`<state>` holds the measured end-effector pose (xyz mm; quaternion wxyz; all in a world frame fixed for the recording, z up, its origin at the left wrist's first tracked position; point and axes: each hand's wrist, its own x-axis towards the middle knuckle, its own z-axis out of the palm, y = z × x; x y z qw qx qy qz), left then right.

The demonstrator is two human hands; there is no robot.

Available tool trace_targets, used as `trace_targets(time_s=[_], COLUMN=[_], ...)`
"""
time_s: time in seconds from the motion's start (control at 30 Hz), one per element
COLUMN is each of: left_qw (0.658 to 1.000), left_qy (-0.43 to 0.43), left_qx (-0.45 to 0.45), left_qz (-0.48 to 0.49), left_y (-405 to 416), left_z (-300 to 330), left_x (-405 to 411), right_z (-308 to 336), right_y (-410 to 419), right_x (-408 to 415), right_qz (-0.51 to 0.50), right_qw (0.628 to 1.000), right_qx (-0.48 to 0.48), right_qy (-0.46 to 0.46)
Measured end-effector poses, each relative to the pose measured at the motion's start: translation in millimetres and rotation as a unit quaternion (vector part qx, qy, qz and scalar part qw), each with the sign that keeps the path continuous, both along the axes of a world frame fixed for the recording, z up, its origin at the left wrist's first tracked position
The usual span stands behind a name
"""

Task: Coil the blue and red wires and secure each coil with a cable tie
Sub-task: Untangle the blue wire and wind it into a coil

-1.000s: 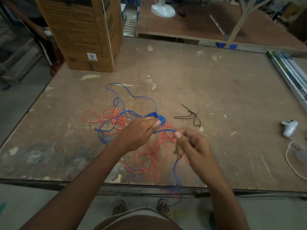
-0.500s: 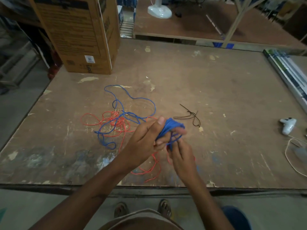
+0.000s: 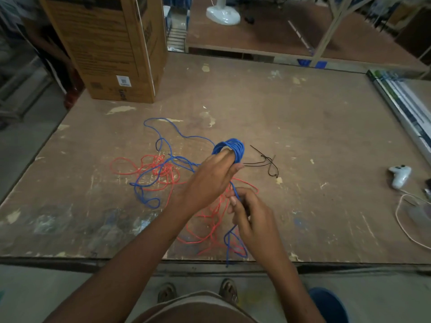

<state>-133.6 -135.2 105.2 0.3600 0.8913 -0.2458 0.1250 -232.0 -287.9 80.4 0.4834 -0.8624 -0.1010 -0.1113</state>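
A blue wire coil [image 3: 233, 149] is wound around the fingers of my left hand [image 3: 210, 180], held above the table. My right hand [image 3: 250, 212] sits lower and to the right, pinching the loose blue strand that runs down from the coil. More blue wire [image 3: 163, 141] trails in loops over the table to the left and hangs past the front edge. The red wire [image 3: 149, 169] lies tangled on the table beneath and beside both hands. Black cable ties [image 3: 268, 162] lie just right of the coil.
A tall cardboard box [image 3: 112, 47] stands at the back left of the worn wooden table [image 3: 303, 136]. A white game controller [image 3: 400, 176] with a white cord lies at the right edge, beside long boxes [image 3: 403, 106]. The table's front edge runs under my forearms.
My left hand has lifted the blue coil up and away. My right hand has dropped back toward me, drawing the loose blue strand out from the coil.
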Motion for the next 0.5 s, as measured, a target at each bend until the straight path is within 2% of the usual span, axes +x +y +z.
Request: trace_targets(time_s=[0.13,0.2,0.27,0.37,0.43,0.5], left_qw=[0.998,0.997,0.996,0.995,0.992,0.976], left_qy=[-0.031,-0.024,-0.010,0.071,0.119,0.198], left_qx=[0.051,0.074,0.082,0.070,0.027,-0.048], left_qz=[-0.018,-0.016,-0.020,-0.022,-0.032,-0.075], left_y=[7,12,16,23,26,25], left_z=[1,2,8,13,19,29], left_x=[8,10,7,1,-8,-18], right_z=[10,15,15,19,23,23], right_y=[-16,-29,-39,-41,-39,-40], right_x=[19,32,46,65,74,84], right_qz=[0.024,0.012,-0.005,-0.022,-0.032,-0.031], right_qw=[0.978,0.982,0.993,0.995,0.994,0.996], right_qx=[0.184,0.171,0.108,0.095,0.108,0.077], right_qy=[0.098,0.085,0.042,0.013,-0.007,-0.036])
